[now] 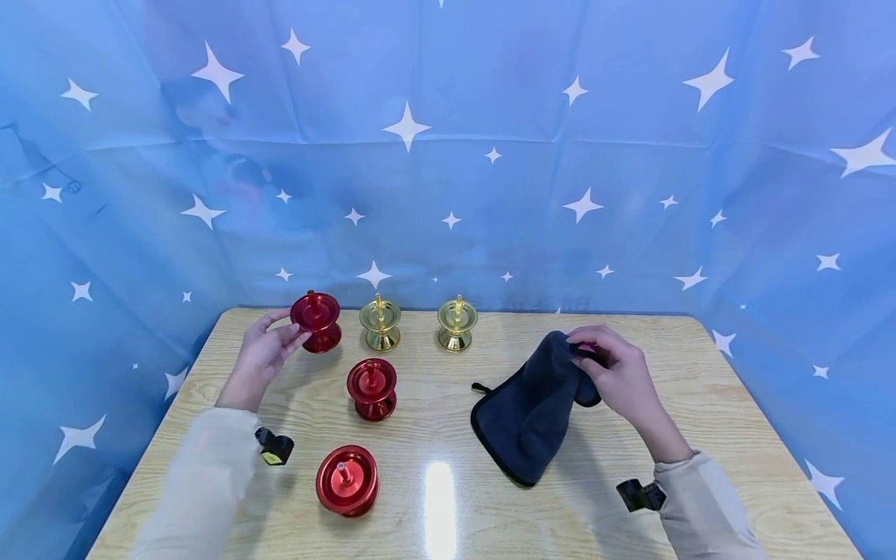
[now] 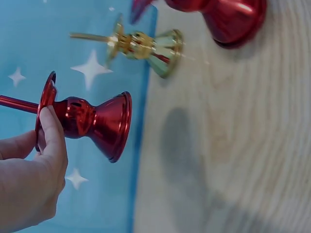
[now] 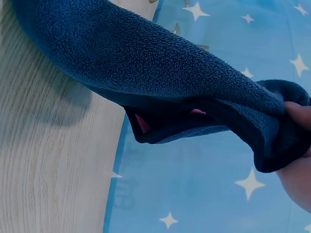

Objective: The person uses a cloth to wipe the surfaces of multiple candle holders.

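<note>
At the table's far left, my left hand (image 1: 266,350) pinches the dish rim of a red metal candle holder (image 1: 323,339). In the left wrist view that candle holder (image 2: 109,126) has a spike, a round dish and a flared foot; its foot hangs off the wood with a shadow below. My right hand (image 1: 619,373) grips the top of a dark blue towel (image 1: 528,412) with black edging and a small loop. The towel hangs in folds, its lower part at the tabletop. In the right wrist view the towel (image 3: 146,63) shows a plush face, bunched between thumb and fingers.
Two gold candle holders (image 1: 383,336) (image 1: 455,339) stand along the back edge. Two more red ones stand nearer, one (image 1: 372,393) mid-left and one (image 1: 348,482) at the front. Behind the wooden table (image 1: 672,389) hangs a blue star-patterned curtain (image 1: 490,187).
</note>
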Motion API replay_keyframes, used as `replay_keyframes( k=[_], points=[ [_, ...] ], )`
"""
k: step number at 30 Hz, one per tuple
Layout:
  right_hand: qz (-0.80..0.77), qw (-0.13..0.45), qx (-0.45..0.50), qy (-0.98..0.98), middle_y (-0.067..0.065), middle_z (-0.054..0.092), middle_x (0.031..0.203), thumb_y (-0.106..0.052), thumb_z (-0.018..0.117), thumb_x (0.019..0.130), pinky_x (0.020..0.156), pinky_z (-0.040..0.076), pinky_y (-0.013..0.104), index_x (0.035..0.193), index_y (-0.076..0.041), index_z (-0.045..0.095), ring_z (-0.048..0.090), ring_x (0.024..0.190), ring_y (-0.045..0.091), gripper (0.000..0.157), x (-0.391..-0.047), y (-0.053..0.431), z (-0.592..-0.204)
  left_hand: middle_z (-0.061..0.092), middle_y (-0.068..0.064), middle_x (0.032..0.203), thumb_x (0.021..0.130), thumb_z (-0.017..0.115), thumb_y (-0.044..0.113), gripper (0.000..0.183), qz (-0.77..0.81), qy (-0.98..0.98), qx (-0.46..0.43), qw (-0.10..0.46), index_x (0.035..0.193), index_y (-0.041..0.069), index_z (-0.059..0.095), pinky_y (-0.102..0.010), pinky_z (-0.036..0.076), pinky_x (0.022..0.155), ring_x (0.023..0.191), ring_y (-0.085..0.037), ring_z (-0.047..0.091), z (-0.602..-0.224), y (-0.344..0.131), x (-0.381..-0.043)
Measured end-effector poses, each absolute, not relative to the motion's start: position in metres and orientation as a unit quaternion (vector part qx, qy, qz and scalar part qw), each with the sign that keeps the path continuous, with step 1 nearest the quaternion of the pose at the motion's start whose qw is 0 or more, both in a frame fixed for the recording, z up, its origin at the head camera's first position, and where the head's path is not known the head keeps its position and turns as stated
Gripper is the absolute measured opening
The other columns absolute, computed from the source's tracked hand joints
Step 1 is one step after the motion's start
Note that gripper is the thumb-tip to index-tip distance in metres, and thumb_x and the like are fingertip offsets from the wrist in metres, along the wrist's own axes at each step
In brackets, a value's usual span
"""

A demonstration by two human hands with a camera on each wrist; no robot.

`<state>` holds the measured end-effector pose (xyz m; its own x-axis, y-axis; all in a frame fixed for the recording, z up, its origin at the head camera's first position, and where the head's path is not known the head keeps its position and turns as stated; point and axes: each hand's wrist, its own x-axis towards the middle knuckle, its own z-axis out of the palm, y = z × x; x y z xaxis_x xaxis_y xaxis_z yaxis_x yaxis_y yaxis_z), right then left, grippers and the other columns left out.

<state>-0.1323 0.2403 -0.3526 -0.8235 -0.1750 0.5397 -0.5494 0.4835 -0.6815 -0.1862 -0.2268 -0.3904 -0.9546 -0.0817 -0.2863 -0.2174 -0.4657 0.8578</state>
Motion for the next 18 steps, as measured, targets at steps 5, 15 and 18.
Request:
replay_keyframes(
  k=[5, 15, 18],
  points=[
    [0.457, 0.202, 0.215, -0.839, 0.017, 0.061, 0.097, 0.025, 0.06, 0.072, 0.07, 0.047, 0.01, 0.094, 0.003, 0.064, 0.055, 0.087, -0.001, 0.032, -0.133, 0.241, -0.354, 0.055, -0.006, 0.084, 0.09, 0.038, -0.014, 0.029, 0.851, 0.496, -0.167, 0.046, 0.111, 0.006, 0.039, -0.024, 0.049, 0.085, 0.073, -0.011, 0.06, -0.405, -0.229, -0.191],
    [0.458, 0.201, 0.224, -0.837, 0.017, 0.061, 0.096, 0.025, 0.06, 0.072, 0.071, 0.047, 0.01, 0.093, 0.003, 0.064, 0.055, 0.088, 0.0, 0.03, -0.133, 0.24, -0.354, 0.05, -0.008, 0.089, 0.091, 0.037, -0.011, 0.032, 0.829, 0.528, -0.175, 0.058, 0.116, 0.007, 0.035, -0.024, 0.045, 0.089, 0.075, -0.009, 0.058, -0.427, -0.229, -0.198],
    [0.457, 0.196, 0.22, -0.839, 0.016, 0.061, 0.097, 0.024, 0.06, 0.073, 0.07, 0.048, 0.011, 0.094, 0.001, 0.064, 0.055, 0.088, 0.0, 0.031, -0.133, 0.24, -0.355, 0.046, -0.01, 0.095, 0.092, 0.036, -0.01, 0.032, 0.826, 0.529, -0.183, 0.063, 0.118, 0.008, 0.033, -0.025, 0.042, 0.093, 0.077, -0.009, 0.057, -0.429, -0.228, -0.198]
  ],
)
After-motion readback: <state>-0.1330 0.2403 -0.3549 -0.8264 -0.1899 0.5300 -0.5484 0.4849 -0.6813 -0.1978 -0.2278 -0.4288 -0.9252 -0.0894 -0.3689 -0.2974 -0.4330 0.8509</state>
